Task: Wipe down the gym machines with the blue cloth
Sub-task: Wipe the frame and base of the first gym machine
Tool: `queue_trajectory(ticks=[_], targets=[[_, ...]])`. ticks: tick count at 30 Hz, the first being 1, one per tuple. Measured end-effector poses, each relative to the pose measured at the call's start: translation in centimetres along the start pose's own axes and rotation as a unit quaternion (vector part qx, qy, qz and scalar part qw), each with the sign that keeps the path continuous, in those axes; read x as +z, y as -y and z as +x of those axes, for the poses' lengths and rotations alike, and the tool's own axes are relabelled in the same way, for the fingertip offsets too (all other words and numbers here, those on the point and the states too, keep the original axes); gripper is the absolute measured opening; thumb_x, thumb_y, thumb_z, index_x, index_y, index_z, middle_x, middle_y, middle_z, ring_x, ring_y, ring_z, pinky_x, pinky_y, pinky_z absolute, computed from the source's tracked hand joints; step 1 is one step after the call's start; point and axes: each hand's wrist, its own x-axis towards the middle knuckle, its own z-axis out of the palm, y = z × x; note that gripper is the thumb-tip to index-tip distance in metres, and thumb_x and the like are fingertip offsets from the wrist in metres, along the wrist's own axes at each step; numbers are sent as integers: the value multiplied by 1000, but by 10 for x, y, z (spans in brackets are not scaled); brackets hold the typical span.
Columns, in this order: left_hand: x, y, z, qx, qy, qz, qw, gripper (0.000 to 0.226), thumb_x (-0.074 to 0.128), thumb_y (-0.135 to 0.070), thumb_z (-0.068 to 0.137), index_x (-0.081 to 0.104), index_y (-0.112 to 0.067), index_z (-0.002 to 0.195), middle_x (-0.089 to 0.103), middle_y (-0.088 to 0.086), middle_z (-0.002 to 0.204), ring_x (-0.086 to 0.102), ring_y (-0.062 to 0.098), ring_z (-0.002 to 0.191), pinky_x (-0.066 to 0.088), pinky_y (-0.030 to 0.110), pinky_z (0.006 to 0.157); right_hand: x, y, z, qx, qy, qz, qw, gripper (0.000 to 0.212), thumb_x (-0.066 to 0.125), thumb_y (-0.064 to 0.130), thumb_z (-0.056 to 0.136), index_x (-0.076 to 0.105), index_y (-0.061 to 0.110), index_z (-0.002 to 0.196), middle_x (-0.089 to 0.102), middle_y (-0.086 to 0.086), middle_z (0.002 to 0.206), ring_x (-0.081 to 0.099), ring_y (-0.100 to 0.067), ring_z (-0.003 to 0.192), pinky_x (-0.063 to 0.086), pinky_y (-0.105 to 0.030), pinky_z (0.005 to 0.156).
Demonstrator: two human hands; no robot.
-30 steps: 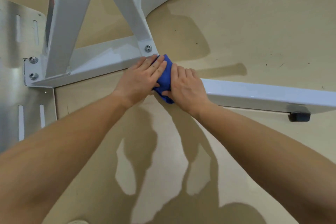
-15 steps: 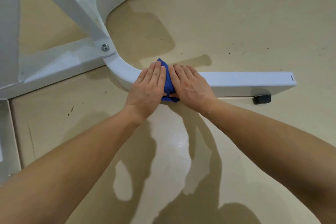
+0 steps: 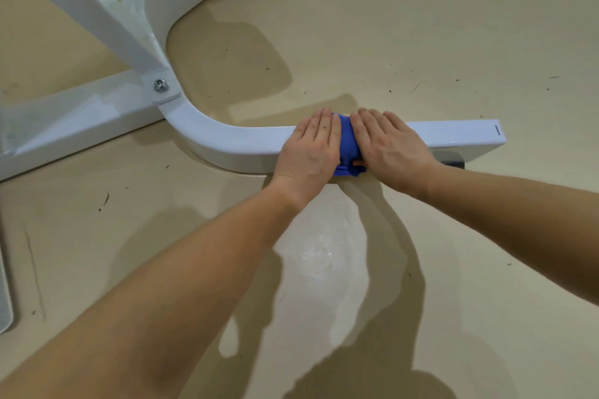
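The left grip [image 3: 311, 149] lies flat on the blue cloth [image 3: 346, 142], fingers straight and pressed together, pointing away from the person, with the palm bearing down. The right grip [image 3: 389, 146] sits just beside it, fingers likewise straight and side by side. Its thumb is tucked against the near fold of the cloth. Only a narrow strip of the cloth shows between the two; the rest is hidden under the palms.

The cloth is bunched over the top of the white base bar [image 3: 233, 142] of a gym machine and hangs down the bar's near face. It lies on the straight stretch, between the bend and the bar's free end, nearer the free end. Both forearms reach in from the near side, bare to the edge of the picture.

Past the right grip the bar runs on to its squared end, which carries a short dark slit mark. A black foot [image 3: 453, 161] shows under the bar there, touching the floor [image 3: 389, 42]. To the left the bar curves away from the person. At the bend a bolt [image 3: 161, 85] fixes a plate where a slanted white strut [image 3: 81, 10] and a low crossbar [image 3: 81, 116] meet.

The floor is beige, speckled with dark flecks, and shadows of the arms fall across a glossy patch near the person. A pale metal edge [image 3: 5, 295] shows at the far left.
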Motion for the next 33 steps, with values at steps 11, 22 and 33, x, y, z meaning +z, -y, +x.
queue_trajectory(ticks=[11, 22, 33], targets=[[-1, 50, -29, 20, 45, 23, 999, 59, 23, -33, 107, 10, 0, 154, 16, 19, 162, 15, 29, 150, 12, 38, 122, -14, 36, 17, -85, -68, 16, 994, 58, 16, 25, 107, 3, -6, 155, 12, -31, 160, 21, -44, 146, 20, -50, 119], [-10, 0, 1, 27, 37, 39, 998, 58, 20, -33, 108, 8, 1, 154, 16, 19, 162, 17, 28, 150, 11, 37, 122, 19, -10, -3, -64, -124, 11, 990, 54, 19, 21, 107, 14, -5, 154, 27, -33, 154, 34, -43, 140, 29, -49, 116], [-21, -71, 50, 69, 44, 3, 997, 61, 19, -35, 108, 1, 2, 153, 8, 21, 162, 10, 32, 151, 7, 40, 123, 49, -78, -48, -15, -118, 22, 993, 55, 23, 16, 103, 20, -4, 154, 30, -33, 153, 35, -45, 140, 30, -49, 116]])
